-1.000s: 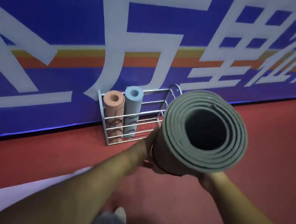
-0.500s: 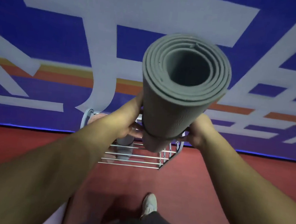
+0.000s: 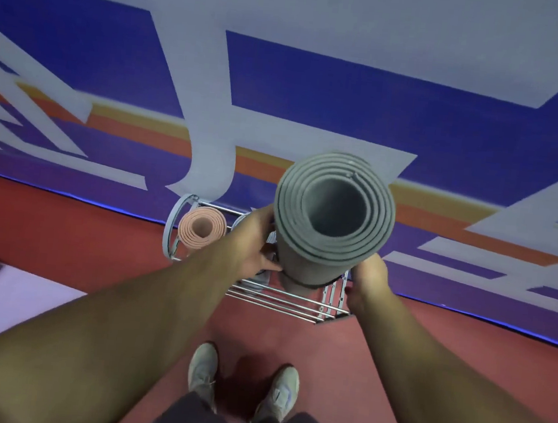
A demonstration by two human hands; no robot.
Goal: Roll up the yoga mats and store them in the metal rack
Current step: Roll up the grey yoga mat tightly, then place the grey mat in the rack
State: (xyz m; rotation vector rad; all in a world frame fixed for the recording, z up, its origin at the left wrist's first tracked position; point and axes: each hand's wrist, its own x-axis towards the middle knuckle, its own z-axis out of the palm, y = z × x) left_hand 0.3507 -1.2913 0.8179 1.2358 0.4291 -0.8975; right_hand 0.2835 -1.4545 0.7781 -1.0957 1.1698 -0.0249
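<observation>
Red gym flooring lay below; both hands, left hand (image 3: 256, 243) and right hand (image 3: 369, 272), clasped an upright rolled grey foam mat (image 3: 334, 213), its lower end poised over the silver wire rack (image 3: 282, 299), apparently for slotting in.

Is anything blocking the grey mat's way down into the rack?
Nothing visible. The grey mat, held upright by both hands, hangs over the rack's open right part; the pink mat stands at the left end.

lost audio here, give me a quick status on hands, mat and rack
Left hand and right hand grip the grey rolled mat, upright over the metal rack. Pink mat already racked at left. Nothing seen blocking the slot.
</observation>
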